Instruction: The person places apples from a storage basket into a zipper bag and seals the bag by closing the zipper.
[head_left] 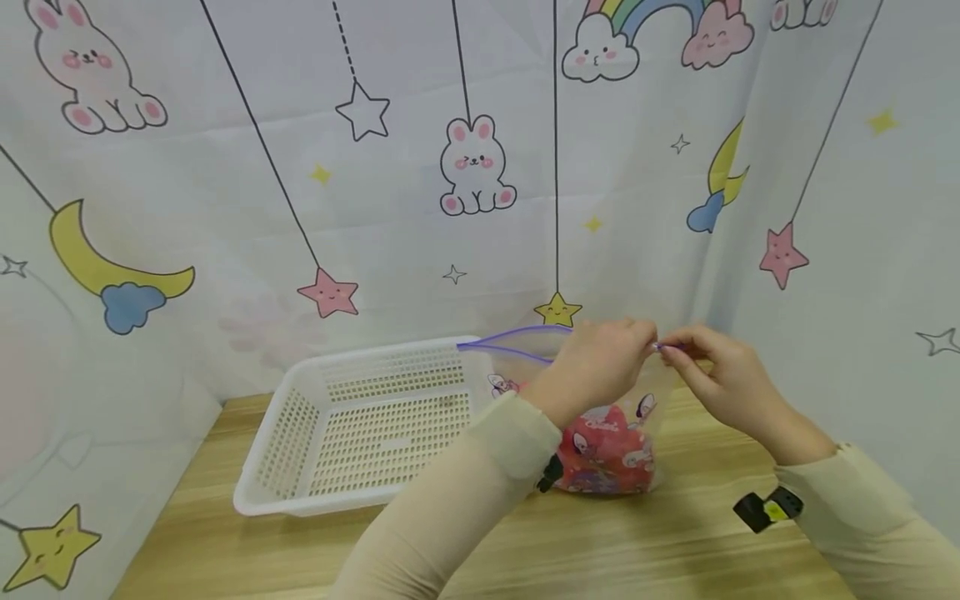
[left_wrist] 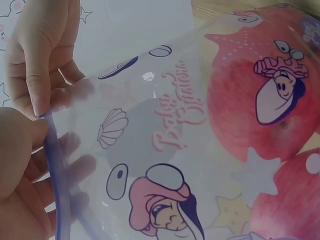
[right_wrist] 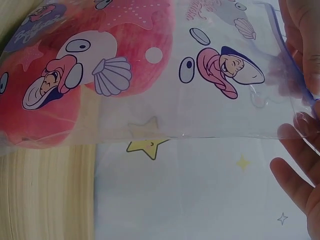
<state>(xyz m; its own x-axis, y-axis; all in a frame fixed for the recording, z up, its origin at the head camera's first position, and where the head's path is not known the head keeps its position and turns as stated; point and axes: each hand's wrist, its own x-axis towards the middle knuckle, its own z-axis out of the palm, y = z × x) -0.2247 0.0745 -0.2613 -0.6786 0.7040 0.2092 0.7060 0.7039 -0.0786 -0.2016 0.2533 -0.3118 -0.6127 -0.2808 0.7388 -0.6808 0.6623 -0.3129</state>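
Note:
A clear zip bag (head_left: 609, 446) printed with cartoon figures and shells stands on the table, with red apples (left_wrist: 240, 112) inside it. Along its top runs a purple zip strip (left_wrist: 52, 165), parted at the left end in the head view. My left hand (head_left: 603, 362) pinches this strip near its right end, fingers behind the film. At the bag's right top corner, my right hand (head_left: 723, 379) pinches the strip's end between thumb and index finger. Both hands are close together, fingertips almost meeting. My left forearm hides part of the bag in the head view.
To the bag's left, a white plastic basket (head_left: 337, 502) with a slotted base stands on the wood-grain table (head_left: 195, 500). A white curtain (head_left: 405, 250) with printed rabbits, stars and moons hangs behind and beside the table. Black wrist-camera parts (head_left: 767, 508) sit at the right cuff.

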